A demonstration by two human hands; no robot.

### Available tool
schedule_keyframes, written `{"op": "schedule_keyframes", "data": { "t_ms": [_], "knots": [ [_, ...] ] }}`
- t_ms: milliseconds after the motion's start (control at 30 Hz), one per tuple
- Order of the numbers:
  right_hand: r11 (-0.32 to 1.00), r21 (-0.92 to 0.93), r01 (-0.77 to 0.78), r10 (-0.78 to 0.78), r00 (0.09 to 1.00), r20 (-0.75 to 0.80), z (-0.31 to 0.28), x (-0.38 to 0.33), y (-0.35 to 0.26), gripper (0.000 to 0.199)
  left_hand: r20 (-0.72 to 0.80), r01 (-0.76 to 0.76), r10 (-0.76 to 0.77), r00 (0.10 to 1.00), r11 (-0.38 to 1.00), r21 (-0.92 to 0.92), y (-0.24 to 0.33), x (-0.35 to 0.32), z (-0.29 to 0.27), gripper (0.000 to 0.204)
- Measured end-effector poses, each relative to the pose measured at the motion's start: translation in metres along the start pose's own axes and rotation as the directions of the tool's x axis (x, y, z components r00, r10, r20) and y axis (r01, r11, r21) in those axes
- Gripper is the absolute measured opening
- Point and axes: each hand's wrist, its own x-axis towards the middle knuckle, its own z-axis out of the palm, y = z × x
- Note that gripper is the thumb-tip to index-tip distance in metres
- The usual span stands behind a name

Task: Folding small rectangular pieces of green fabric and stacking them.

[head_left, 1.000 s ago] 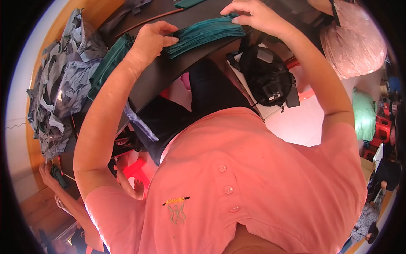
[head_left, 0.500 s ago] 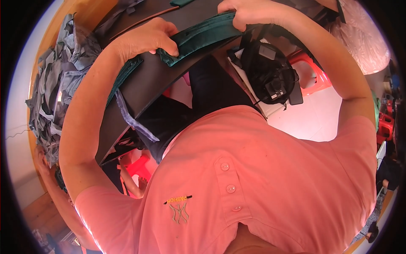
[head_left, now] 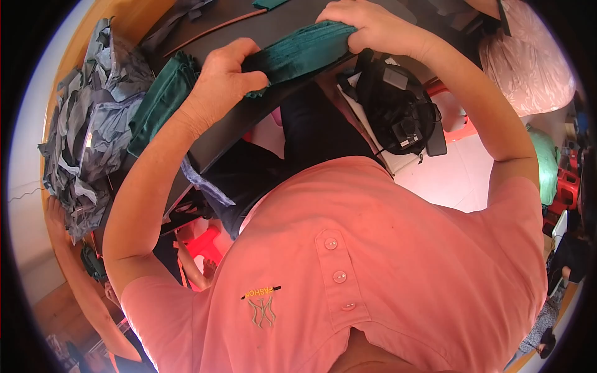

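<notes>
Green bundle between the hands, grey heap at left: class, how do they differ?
The green bundle is neatly layered; the grey heap is jumbled. The green bundle is smaller than the grey heap. The left hand and right hand hold the green bundle; neither touches the grey heap. Both look like cloth.

A dark tabletop (head_left: 273, 26) spans the far part of the scene, a thin brown rod (head_left: 214, 32) lying across its far left. Dark grey cloth (head_left: 174, 25) rests beyond the rod; a green piece (head_left: 268, 3) sits by its right tip. Folded green fabric (head_left: 163, 99) lies at left beside heaped grey scraps (head_left: 93, 127). A lavender strip (head_left: 208, 185) hangs over the near edge.
</notes>
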Motion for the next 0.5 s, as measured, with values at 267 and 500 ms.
{"op": "schedule_keyframes", "data": {
  "t_ms": [267,500],
  "knots": [
    [0.972,-0.233,-0.017,-0.016,0.990,-0.139,0.040,-0.017,0.011,0.038,-0.146,-0.416,0.538,0.830,0.772,0.480,-0.028,-0.015,0.009,0.043],
    [0.998,-0.060,-0.017,0.003,0.973,-0.232,0.037,-0.023,0.009,0.030,-0.325,-0.497,0.577,0.749,0.814,0.299,-0.027,-0.022,0.015,0.039]
  ]
}}
